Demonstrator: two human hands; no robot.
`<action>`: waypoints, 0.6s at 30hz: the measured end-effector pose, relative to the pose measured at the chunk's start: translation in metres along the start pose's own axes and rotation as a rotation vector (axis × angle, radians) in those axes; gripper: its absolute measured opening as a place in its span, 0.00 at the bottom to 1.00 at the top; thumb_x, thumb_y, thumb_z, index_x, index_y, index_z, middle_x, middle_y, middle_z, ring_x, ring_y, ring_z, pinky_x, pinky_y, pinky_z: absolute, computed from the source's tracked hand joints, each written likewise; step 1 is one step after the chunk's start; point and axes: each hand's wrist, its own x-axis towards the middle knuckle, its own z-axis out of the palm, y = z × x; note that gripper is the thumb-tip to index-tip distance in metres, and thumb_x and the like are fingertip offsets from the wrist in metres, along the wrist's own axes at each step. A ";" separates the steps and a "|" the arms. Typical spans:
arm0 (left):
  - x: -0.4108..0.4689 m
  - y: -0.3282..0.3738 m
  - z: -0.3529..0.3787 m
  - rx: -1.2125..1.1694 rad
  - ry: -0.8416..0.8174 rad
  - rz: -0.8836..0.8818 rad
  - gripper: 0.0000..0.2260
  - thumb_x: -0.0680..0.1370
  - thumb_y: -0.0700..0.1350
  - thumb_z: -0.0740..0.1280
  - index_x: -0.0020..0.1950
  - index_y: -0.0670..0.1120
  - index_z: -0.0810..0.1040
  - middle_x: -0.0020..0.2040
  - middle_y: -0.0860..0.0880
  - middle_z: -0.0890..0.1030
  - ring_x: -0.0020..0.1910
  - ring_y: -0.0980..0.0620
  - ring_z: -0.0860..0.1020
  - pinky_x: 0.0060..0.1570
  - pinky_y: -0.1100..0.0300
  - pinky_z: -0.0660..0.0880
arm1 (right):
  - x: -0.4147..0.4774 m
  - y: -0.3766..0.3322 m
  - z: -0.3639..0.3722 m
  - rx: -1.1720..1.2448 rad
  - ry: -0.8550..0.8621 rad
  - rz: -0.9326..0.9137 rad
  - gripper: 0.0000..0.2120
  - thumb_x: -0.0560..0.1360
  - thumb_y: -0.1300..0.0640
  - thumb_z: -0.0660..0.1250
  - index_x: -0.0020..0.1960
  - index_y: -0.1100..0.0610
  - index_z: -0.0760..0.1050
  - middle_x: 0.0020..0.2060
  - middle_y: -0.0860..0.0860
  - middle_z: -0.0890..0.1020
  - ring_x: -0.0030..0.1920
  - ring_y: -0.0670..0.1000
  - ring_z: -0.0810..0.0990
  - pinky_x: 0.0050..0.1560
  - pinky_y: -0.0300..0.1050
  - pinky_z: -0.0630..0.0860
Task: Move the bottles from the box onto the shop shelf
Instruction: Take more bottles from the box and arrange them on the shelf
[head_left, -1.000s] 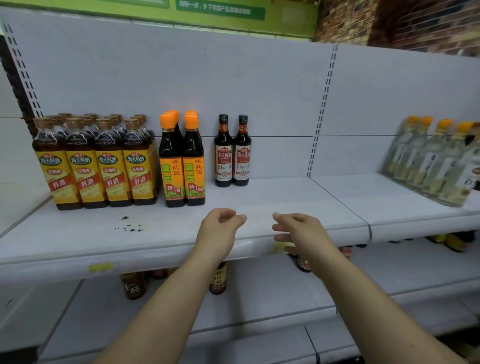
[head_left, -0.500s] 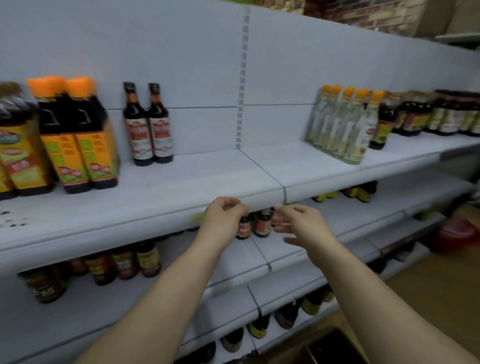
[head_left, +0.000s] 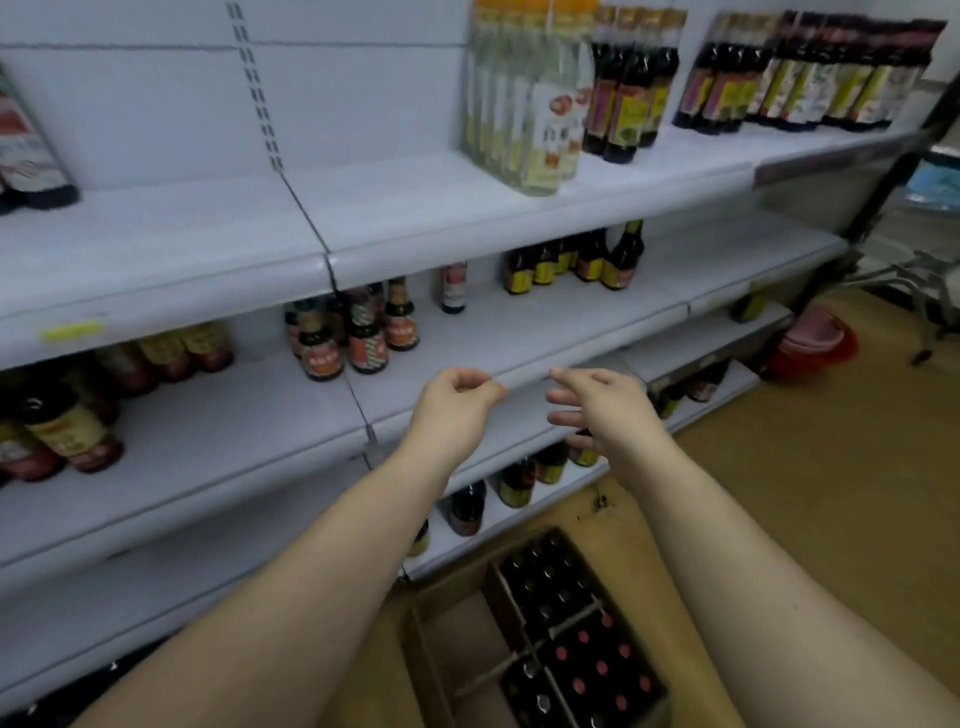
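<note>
A brown cardboard box (head_left: 436, 654) stands on the floor at the foot of the white shop shelf (head_left: 498, 332). Its dividers hold several dark bottles (head_left: 587, 660), some with black caps, some with red caps. My left hand (head_left: 457, 402) hovers in front of the middle shelf with loosely curled fingers and holds nothing. My right hand (head_left: 597, 408) floats just to its right, fingers relaxed and empty. Both hands are well above the box.
Clear bottles with orange caps (head_left: 524, 98) and dark sauce bottles (head_left: 628, 88) stand on the upper shelf. More dark bottles (head_left: 358, 332) sit on the middle and lower shelves. A red bucket (head_left: 810, 345) and metal frame (head_left: 914, 296) stand on the wooden floor at the right.
The view has swung right and down, bringing the box on the floor into sight. Both hands stay empty and side by side, now in front of a lower shelf.
</note>
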 end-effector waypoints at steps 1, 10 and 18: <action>0.001 -0.006 0.015 0.009 -0.009 -0.021 0.12 0.79 0.52 0.72 0.59 0.49 0.78 0.57 0.50 0.81 0.57 0.49 0.80 0.57 0.50 0.76 | 0.003 0.010 -0.013 0.006 0.000 0.018 0.11 0.80 0.46 0.70 0.57 0.51 0.76 0.54 0.51 0.85 0.52 0.52 0.85 0.59 0.57 0.80; 0.013 -0.083 0.115 0.174 -0.130 -0.161 0.13 0.78 0.47 0.73 0.58 0.43 0.78 0.44 0.46 0.80 0.45 0.46 0.79 0.45 0.55 0.73 | 0.019 0.111 -0.098 0.036 0.127 0.207 0.12 0.79 0.46 0.71 0.56 0.53 0.80 0.52 0.52 0.86 0.49 0.53 0.86 0.50 0.52 0.79; 0.019 -0.182 0.156 0.396 -0.318 -0.283 0.10 0.79 0.49 0.72 0.57 0.47 0.76 0.47 0.49 0.80 0.42 0.52 0.77 0.42 0.57 0.73 | 0.018 0.219 -0.115 0.089 0.249 0.451 0.08 0.80 0.50 0.70 0.53 0.54 0.78 0.49 0.52 0.85 0.46 0.53 0.84 0.53 0.55 0.80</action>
